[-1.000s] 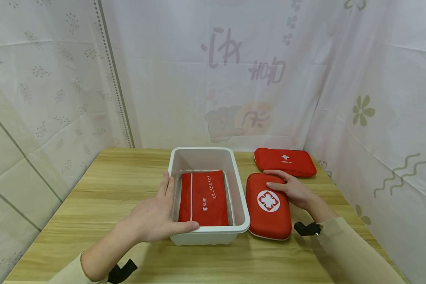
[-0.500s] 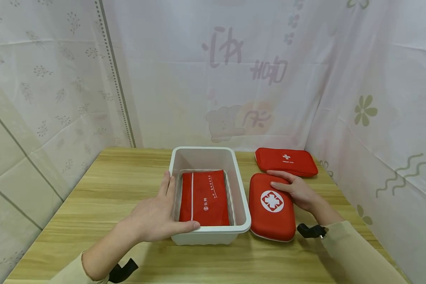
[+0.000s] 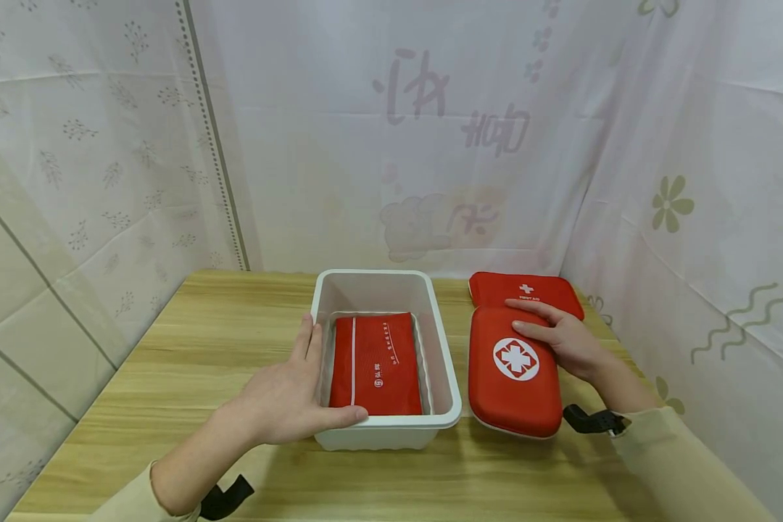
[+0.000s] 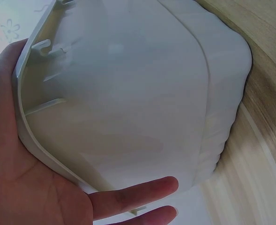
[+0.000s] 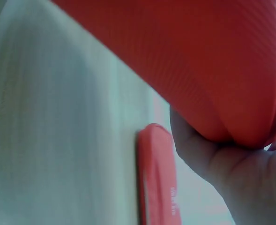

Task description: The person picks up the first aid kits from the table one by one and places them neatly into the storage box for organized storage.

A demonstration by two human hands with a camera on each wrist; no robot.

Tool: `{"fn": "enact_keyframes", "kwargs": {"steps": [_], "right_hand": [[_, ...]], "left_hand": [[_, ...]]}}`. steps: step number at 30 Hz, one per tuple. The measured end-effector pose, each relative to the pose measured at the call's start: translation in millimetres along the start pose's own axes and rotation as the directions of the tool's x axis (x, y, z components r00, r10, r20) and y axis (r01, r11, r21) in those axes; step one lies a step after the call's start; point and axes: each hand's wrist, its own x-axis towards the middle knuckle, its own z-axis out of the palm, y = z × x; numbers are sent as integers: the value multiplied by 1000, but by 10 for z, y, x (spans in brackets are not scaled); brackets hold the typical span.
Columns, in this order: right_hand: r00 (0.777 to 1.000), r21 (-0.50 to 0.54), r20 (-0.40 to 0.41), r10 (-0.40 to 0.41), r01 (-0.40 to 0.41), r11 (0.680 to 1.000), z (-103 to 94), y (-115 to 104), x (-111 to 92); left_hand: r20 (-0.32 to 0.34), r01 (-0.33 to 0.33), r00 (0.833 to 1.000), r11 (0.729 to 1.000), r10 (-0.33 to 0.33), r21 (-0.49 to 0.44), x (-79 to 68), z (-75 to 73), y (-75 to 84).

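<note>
As only the left wrist view shows, two straight left-hand fingers [image 4: 133, 198] line the white bin [image 4: 123, 93] outside, right hand [image 3: 573, 349] grasping cross-marked red case [image 3: 514, 402], partly hiding FIRST AID pouch [image 3: 551, 286]

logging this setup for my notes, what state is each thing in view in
White bin: upright, open-topped, on the table
Red pouch: lying in the bin; sealed or not, cannot tell
Round-emblem case: looks closed, raised off the table
FIRST AID case: looks closed, lying on the table, partly hidden
Left hand: fingers straight, resting on the bin
Right hand: gripping the round-emblem case near its far end
</note>
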Motion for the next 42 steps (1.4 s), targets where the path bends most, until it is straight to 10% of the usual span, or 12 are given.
{"fn": "enact_keyframes", "kwargs": {"steps": [42], "right_hand": [[997, 10, 73, -17, 16, 1000, 460, -1105, -36]], "left_hand": [[4, 2, 1000, 1000, -2, 1, 1, -3, -1]]}}
